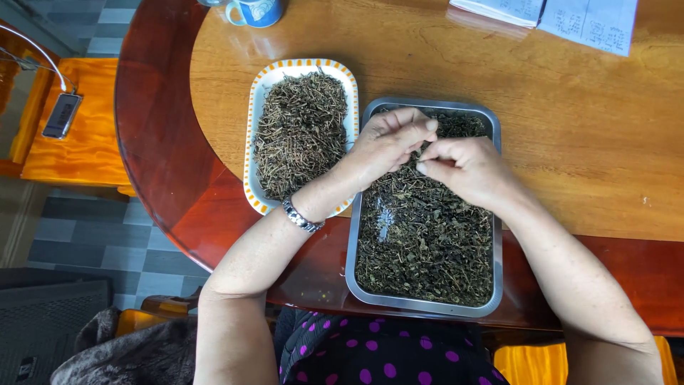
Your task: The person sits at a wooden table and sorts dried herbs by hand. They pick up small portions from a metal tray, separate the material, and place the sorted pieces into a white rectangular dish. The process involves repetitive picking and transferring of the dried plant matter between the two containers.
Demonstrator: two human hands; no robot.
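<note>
**Both hands pinching at dried leaves over the steel tray**

Nearest me, at six o'clock, my dotted purple top fills the lower edge, cut off by the frame. Just beyond it the steel tray sits on the dark red rim of the round wooden table, loaded with dark dried leaves and stems.

My left hand and right hand meet over the tray's far half, toward twelve o'clock, fingertips drawn together in a pinch. Something thin lies between them, probably a stem, but it is too small to make out, and my hands hide the leaves beneath. A metal watch circles my left wrist.

At ten o'clock from the tray, just beside it, lies an orange-rimmed white dish heaped with thin brown stems; my left forearm covers its near corner.

Farther off, a blue mug at eleven o'clock and papers at one o'clock are clipped by the top edge.
</note>
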